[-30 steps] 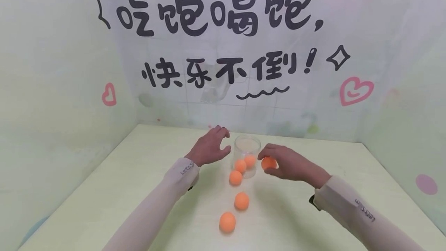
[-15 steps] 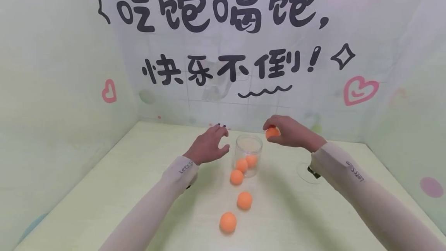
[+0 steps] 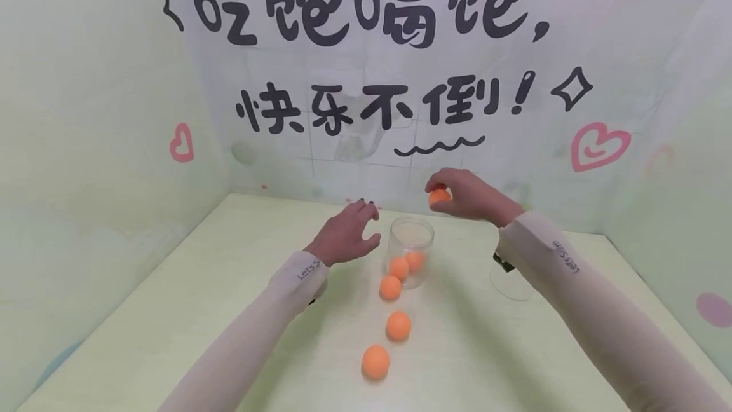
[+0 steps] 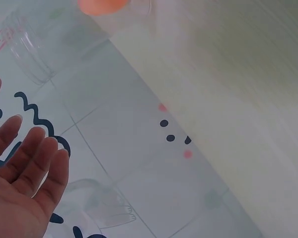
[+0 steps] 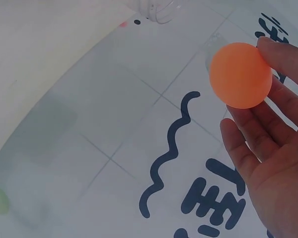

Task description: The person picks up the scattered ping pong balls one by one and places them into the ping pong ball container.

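Note:
My right hand [image 3: 470, 194] pinches an orange ping-pong ball [image 5: 240, 75] between thumb and fingers, raised above the jar's rim and slightly to its right. A clear round jar [image 3: 412, 231] stands upright on the table with its top uncovered. Orange shows through its wall: one ball [image 3: 416, 260] looks to be inside, while for another [image 3: 398, 268] I cannot tell whether it is inside or in front. My left hand [image 3: 344, 234] hovers left of the jar, fingers loosely bent and holding nothing; the left wrist view shows its bare palm [image 4: 10, 203].
Outside the jar, three orange balls lie in a line toward me: a near one [image 3: 375, 362], a middle one [image 3: 398, 326] and one close to the jar [image 3: 390, 287]. A clear disc, perhaps a lid [image 3: 511, 283], lies right. Printed sheets [image 3: 320, 170] enclose the table [image 3: 189, 310].
My right hand has lifted the ping-pong ball from beside the jar to above its rim level, lately drifting left. The clear disc has come into sight. My left hand has hardly moved.

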A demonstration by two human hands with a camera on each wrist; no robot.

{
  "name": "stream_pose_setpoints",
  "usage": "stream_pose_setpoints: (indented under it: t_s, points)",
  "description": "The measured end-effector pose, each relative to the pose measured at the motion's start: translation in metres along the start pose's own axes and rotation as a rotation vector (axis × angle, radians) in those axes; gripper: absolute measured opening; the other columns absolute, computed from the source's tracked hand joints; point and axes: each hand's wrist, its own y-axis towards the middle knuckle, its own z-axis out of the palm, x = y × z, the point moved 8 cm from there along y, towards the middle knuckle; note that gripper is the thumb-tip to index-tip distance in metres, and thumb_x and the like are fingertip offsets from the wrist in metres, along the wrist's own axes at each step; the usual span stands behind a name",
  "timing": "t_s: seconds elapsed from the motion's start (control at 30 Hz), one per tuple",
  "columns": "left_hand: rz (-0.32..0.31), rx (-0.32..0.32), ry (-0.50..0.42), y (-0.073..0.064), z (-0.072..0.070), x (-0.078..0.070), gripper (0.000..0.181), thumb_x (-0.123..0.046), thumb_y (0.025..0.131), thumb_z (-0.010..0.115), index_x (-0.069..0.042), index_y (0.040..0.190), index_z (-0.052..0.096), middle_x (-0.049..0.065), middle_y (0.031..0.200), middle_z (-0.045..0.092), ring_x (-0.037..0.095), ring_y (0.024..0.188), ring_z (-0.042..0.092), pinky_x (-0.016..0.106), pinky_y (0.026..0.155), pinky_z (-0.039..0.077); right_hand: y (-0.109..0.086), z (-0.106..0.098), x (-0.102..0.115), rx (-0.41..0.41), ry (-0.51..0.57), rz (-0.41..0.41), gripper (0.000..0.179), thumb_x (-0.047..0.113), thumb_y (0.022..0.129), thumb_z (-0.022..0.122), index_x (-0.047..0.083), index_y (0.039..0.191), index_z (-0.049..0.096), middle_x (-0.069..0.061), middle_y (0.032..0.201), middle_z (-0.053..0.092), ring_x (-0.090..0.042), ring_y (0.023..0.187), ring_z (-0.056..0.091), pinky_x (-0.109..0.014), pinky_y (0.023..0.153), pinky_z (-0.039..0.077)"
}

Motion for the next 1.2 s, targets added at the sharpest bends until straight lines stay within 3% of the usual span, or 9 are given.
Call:
stream_pose_setpoints:
  t_s: [0.37, 0.6, 1.2]
  points:
    - [0.003, 0.011, 0.000, -0.001, 0.002, -0.004, 0.029, -0.023, 0.087, 0.061, -0.008, 0.110, 0.056, 0.007, 0.110, 0.058, 0.018, 0.084, 0.053, 0.033, 0.070, 0.051, 0.013, 0.018, 0.018, 0.057, 0.034, 0.021, 0.025, 0.009, 0.081, 0.067, 0.001, 0.105, 0.066, -0.010, 0.097, 0.065, -0.024, 0.087, 0.056, -0.037, 0.083, 0.047]
    - [-0.033, 0.019, 0.019, -0.002, 0.001, -0.001, 0.029, -0.025, 0.087, 0.061, -0.010, 0.111, 0.056, 0.005, 0.113, 0.058, 0.017, 0.084, 0.054, 0.032, 0.071, 0.051, 0.012, 0.023, 0.016, 0.064, 0.038, 0.021, 0.024, 0.008, 0.081, 0.067, 0.001, 0.104, 0.066, -0.011, 0.097, 0.065, -0.027, 0.088, 0.056, -0.039, 0.084, 0.047]
    - [0.007, -0.008, 0.008, -0.005, 0.000, 0.004, 0.030, -0.023, 0.086, 0.061, -0.008, 0.111, 0.056, 0.006, 0.105, 0.057, 0.018, 0.080, 0.053, 0.032, 0.066, 0.049, 0.007, 0.025, 0.013, 0.069, -0.003, -0.008, 0.023, 0.009, 0.081, 0.069, 0.000, 0.103, 0.065, -0.012, 0.099, 0.065, -0.027, 0.093, 0.059, -0.043, 0.088, 0.048]
